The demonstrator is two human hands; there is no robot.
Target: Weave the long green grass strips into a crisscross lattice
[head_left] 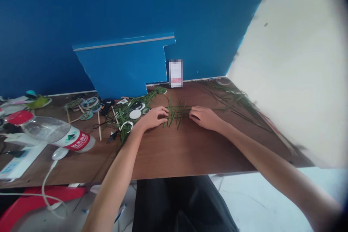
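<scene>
Note leaf-strip lattice (176, 113) between parted left fingers (163, 109), nearer, and curled right fingers (198, 108), cannot tell whether gripping; long strips sideways.

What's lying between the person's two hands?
In the head view, crossed green strips, laid over one another like a loose lattice, lie on the brown table between the left hand and the right hand.
</scene>
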